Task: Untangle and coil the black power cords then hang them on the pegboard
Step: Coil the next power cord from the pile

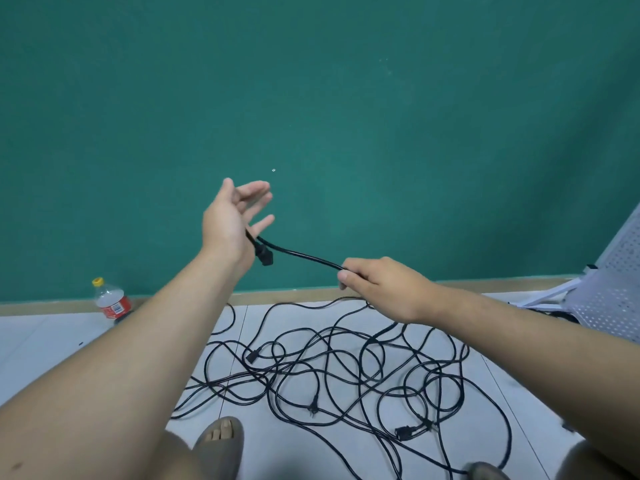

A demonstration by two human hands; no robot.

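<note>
Left hand splayed, cord draped over my palm, plug dangling | right hand pinching cord | pegboard cut off right | tangle covers floor ahead

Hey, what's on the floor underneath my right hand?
A tangle of black power cords spread over the white tiled floor, several plugs showing. The right hand and forearm cover part of the pile; what lies there cannot be seen.

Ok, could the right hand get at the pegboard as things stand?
Probably yes: nothing stands between the right hand and the pegboard leaning to its right, though it pinches the black cord.
</note>
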